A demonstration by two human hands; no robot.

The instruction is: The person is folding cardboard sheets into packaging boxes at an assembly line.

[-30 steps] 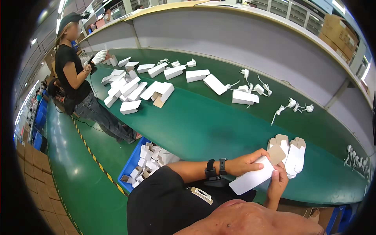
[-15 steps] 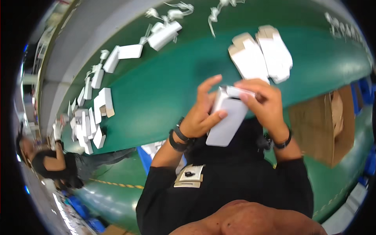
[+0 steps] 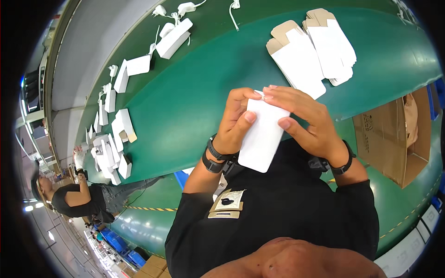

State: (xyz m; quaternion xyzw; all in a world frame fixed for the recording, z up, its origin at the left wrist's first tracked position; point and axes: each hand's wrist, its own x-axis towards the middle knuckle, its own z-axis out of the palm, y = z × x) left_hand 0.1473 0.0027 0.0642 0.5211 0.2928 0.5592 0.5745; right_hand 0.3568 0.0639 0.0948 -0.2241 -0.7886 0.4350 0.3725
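Note:
Between my two hands is a small white cardboard box [image 3: 263, 139], held tilted above the near edge of the green table. My left hand [image 3: 236, 121] grips its left side, thumb on the broad face and fingers curled at the upper edge. My right hand [image 3: 306, 115] wraps over the top end, fingers lying across it and thumb by the right side. The box's top end is mostly hidden under the fingers. Just beyond my hands lie two stacks of flattened white cartons, the left stack [image 3: 299, 62] and the right stack [image 3: 330, 46], with brown inner flaps showing.
White boxes [image 3: 109, 155] cluster at the table's left, and chargers with cables [image 3: 187, 7] lie with boxes along the far side. The green table [image 3: 185, 106] stretches sideways. An open brown carton [image 3: 384, 134] stands at right. A co-worker [image 3: 69, 199] stands at left.
The gap at the box's top end no longer shows; my right fingers now lie flat over that end. My left fingers have curled in to its upper edge. The whole view has shifted slightly.

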